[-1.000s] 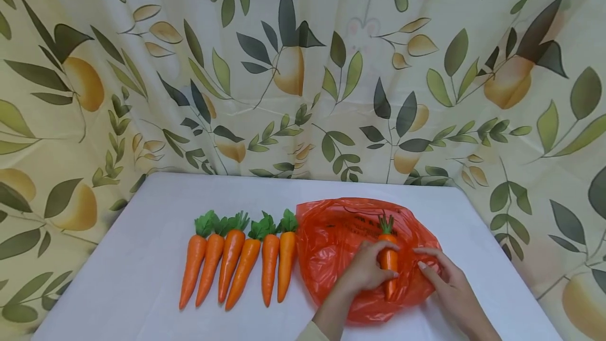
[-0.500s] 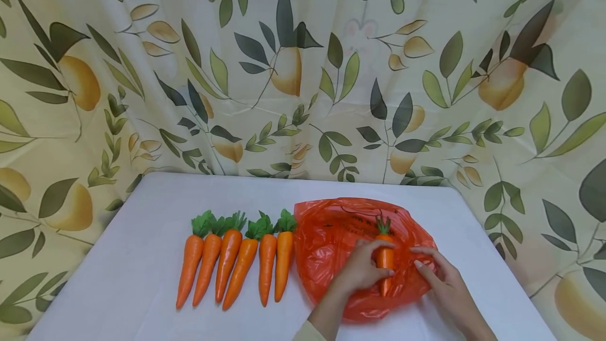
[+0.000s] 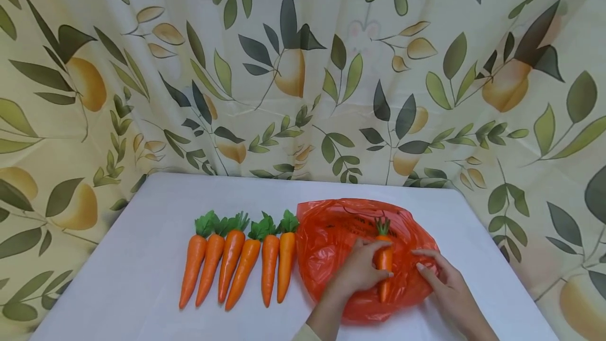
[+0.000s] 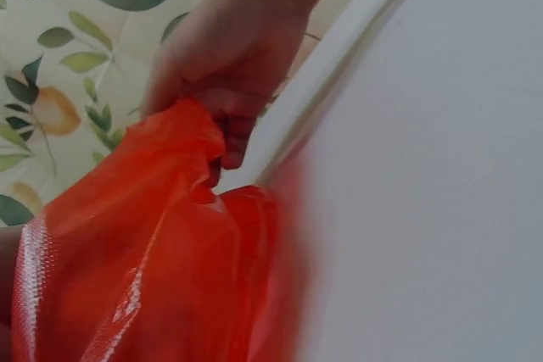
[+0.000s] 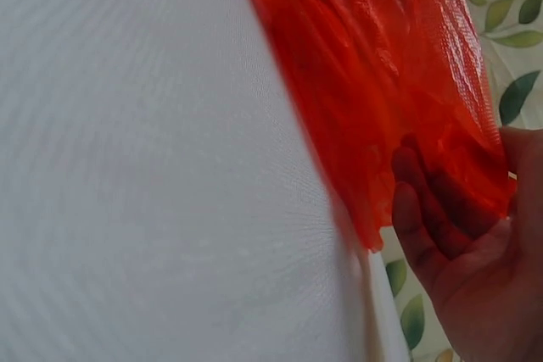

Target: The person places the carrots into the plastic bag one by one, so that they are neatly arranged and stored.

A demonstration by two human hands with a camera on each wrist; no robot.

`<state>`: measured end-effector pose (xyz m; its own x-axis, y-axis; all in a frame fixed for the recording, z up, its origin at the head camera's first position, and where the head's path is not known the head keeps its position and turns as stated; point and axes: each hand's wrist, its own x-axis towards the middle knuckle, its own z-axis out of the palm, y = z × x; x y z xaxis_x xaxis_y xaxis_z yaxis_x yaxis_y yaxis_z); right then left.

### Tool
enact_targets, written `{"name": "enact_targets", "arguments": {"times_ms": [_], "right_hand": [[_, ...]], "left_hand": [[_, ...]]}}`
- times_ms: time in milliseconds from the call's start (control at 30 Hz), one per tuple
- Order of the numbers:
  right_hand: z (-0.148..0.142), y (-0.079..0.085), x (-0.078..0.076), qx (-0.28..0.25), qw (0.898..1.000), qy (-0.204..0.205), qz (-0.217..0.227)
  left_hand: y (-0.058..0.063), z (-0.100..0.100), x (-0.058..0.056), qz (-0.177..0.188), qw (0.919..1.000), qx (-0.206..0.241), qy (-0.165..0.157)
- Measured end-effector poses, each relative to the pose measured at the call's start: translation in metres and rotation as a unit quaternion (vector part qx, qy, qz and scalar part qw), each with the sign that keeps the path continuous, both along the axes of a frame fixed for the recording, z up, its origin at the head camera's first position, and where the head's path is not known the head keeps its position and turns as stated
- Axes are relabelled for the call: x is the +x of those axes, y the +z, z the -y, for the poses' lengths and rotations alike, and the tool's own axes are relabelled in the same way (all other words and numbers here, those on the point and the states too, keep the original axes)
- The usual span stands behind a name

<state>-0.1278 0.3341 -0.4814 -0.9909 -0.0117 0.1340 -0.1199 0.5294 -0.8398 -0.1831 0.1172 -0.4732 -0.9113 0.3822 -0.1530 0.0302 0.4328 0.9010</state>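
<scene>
A red plastic bag (image 3: 324, 262) lies flat and crinkled on the white table. One orange carrot with a short green top (image 3: 385, 259) is at the bag's right half, pointing tip toward me. My left hand (image 3: 361, 270) holds this carrot, fingers over its upper part and thumb lower down its side. At the bag's right edge, my right hand (image 3: 448, 283) pinches the red film between thumb and fingers. The left wrist view shows a hand gripping the gathered bag (image 4: 161, 235). In the right wrist view, curled fingers show partly through the bag (image 5: 373, 65).
Several orange carrots with leafy green tops (image 3: 232, 262) lie side by side left of the bag, tips toward me; the rightmost one is right at its edge. Behind the white table (image 3: 137, 257) hangs a cream curtain (image 3: 293, 136) printed with leaves and fruit.
My left hand and the carrot have shifted slightly to the left over the bag. The right hand stays at the bag's edge, and the row of carrots lies as before.
</scene>
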Motion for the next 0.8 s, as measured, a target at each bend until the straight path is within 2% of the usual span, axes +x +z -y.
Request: {"name": "enact_targets", "arguments": {"times_ms": [133, 267, 467, 667, 800], "right_hand": [[-0.002, 0.000, 0.001, 0.009, 1.000, -0.004, -0.001], [-0.003, -0.001, 0.000, 0.006, 1.000, -0.010, 0.011], [-0.001, -0.003, 0.000, -0.010, 0.999, -0.018, 0.028], [0.000, 0.000, -0.002, -0.018, 0.997, -0.021, 0.070], [0.000, 0.001, -0.003, -0.015, 0.996, -0.024, 0.090]], "left_hand": [[0.008, 0.004, 0.000, -0.002, 1.0000, 0.006, 0.004], [0.014, 0.016, -0.005, -0.001, 0.9992, 0.039, 0.013], [0.027, 0.037, -0.009, -0.003, 0.9949, 0.101, 0.007], [0.039, 0.066, -0.009, -0.015, 0.9891, 0.147, 0.000], [0.046, 0.086, -0.009, -0.032, 0.9875, 0.154, -0.002]]}}
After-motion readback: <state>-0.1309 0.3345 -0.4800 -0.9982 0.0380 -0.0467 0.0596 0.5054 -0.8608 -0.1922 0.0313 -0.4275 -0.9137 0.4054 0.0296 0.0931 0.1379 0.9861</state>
